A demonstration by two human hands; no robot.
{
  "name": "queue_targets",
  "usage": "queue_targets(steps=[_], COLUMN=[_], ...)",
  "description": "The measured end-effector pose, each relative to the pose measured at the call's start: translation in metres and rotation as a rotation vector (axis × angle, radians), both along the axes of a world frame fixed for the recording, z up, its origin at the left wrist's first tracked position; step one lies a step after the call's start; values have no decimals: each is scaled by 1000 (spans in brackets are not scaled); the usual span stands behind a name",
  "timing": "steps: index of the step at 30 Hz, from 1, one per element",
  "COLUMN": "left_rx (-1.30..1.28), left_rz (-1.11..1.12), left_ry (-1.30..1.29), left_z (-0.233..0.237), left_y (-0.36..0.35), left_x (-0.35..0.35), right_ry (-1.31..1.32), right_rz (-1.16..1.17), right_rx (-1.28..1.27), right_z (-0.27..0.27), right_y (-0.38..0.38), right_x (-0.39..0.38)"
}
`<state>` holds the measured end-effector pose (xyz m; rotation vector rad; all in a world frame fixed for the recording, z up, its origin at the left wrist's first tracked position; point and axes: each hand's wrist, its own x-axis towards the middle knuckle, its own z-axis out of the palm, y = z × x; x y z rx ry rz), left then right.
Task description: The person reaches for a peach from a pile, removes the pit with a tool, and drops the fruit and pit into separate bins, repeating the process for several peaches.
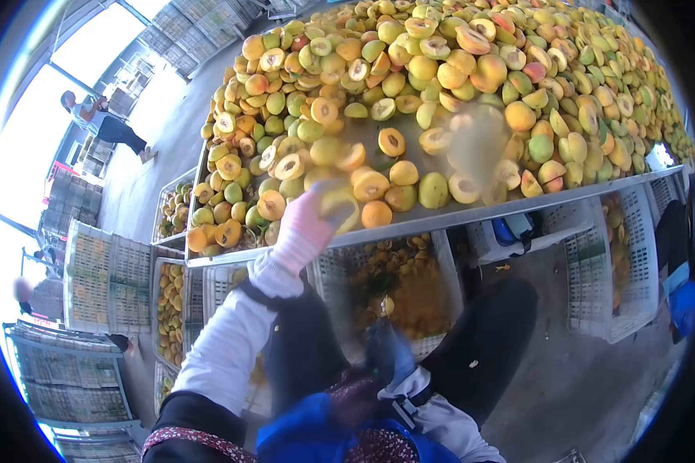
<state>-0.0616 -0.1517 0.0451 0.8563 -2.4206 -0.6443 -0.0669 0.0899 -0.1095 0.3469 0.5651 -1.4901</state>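
Note:
My left hand (305, 228), in a pale pinkish glove, reaches to the near edge of a metal table (440, 216) heaped with apricots. Its fingers are curled around a yellow-green apricot (344, 210), slightly blurred. Cut apricot halves (371, 186) with brown hollows lie just beyond it, among whole fruit. Low in front of my body, between my knees, is my right hand (390, 351) in a dark blue glove. Motion smears its fingers, so its grip does not show. Just above it appears a small pale piece (387, 305), too blurred to name.
Under the table edge stands a plastic crate (328, 270) with fruit in it. More crates (108, 278) are stacked at left, and another crate (591, 270) stands at right. A blue and black object (515, 231) rests beneath the table. A person (104, 123) is at far left.

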Motion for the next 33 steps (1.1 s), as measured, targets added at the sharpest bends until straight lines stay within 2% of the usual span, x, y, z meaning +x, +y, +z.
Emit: queue_targets(steps=[3,5,7,10,13,14,17,19,21,22,23,25,27,28,31,33], left_rx=[709,908,1092,1173,968,975,1015,674,777,745,705,932,690,876,1083,1097], left_rz=[20,54,130,200,253,273,281,324,421,408,419,452,432,384,361,389], left_ry=[259,325,428,526,453,497,506,190,382,313,302,216,114,212,582,657], left_z=[-9,-7,-11,-4,-24,-36,-56,-54,-80,-83,-65,-28,-35,-26,-54,-58], left_y=[49,79,99,123,126,126,135,135,133,132,136,144,150,153,152,150], left_x=[32,46,58,63,81,86,96,103,111,116,115,112,111,113,114,118], right_ry=[-2,-86,-97,314,751,858,1499,1860,1717,1644,1532,1256,937,781,412,251], right_rz=[46,75,178,196,202,190,230,37,56,83,131,257,328,341,339,338], right_rx=[-198,-318,-339,-50,-114,-212,-543,-658,-584,-560,-522,-441,-350,-309,-209,-166], right_z=[44,75,56,41,55,56,79,77,74,71,67,57,41,33,5,-12], right_y=[3,8,3,-2,4,8,1,-8,-9,-6,-7,-5,-5,-6,-5,-4], right_x=[-13,-21,-14,0,-9,-12,-12,-4,-5,-3,0,9,15,17,18,18])
